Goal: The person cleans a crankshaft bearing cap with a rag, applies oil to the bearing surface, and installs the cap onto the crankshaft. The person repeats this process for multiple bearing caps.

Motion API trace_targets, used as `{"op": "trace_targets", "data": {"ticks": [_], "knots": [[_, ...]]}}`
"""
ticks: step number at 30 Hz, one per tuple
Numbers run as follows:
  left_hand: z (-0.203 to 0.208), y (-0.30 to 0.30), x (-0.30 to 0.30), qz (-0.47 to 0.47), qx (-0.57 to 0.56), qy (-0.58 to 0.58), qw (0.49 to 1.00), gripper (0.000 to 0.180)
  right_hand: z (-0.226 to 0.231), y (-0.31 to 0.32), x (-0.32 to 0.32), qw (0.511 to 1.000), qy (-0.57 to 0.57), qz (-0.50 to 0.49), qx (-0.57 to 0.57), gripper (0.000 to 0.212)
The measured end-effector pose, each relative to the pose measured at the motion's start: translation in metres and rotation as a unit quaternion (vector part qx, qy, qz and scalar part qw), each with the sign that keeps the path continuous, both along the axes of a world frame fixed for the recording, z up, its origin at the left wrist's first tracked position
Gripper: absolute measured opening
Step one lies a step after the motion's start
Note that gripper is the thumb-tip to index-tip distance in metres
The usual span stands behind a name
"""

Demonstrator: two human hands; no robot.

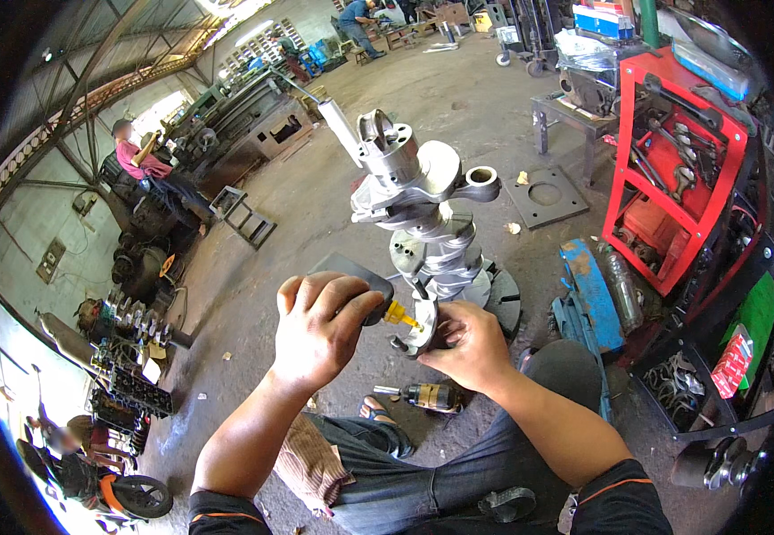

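My left hand [320,325] is wrapped around a dark squeeze bottle [349,270] and tips it to the right. Its yellow nozzle [398,314] points down at the inner curve of a connecting rod cap [420,337]. My right hand [472,348] grips that half-round metal cap from its right side, fingers partly hidden behind it. Bolts stick out at the cap's ends. Just beyond my hands a crankshaft [440,245] stands upright. Connecting rods are fitted on it; the small end of one [481,176] juts out to the right.
On the right stands a red tool rack [623,178] with wrenches, beside a blue metal case [590,294]. A square plate [552,198] with a round hole lies on the floor. Near my foot lies a dark bottle [433,397]. Engine parts [133,374] and other people are at the left.
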State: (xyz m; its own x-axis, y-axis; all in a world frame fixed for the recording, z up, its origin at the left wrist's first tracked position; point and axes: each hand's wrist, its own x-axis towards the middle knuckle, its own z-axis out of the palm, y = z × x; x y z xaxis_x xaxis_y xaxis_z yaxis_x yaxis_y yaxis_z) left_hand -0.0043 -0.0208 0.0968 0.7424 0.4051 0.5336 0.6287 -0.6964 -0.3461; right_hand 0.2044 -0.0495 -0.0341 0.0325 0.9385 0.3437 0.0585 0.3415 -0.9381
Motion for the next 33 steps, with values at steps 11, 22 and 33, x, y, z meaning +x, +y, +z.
{"op": "trace_targets", "data": {"ticks": [11,22,33], "knots": [[0.0,-0.003,0.001,0.014,-0.037,-0.015,0.999,0.045,0.004,-0.003,0.003,0.999,0.023,0.027,0.005,0.048],[0.002,-0.003,0.004,0.037,-0.131,-0.114,0.984,0.049,0.004,-0.004,0.007,1.0,0.02,0.013,0.016,0.055],[0.043,0.042,0.062,0.002,-0.254,-0.393,0.884,0.051,-0.003,-0.001,0.007,0.998,0.053,0.035,-0.03,0.045]]}}
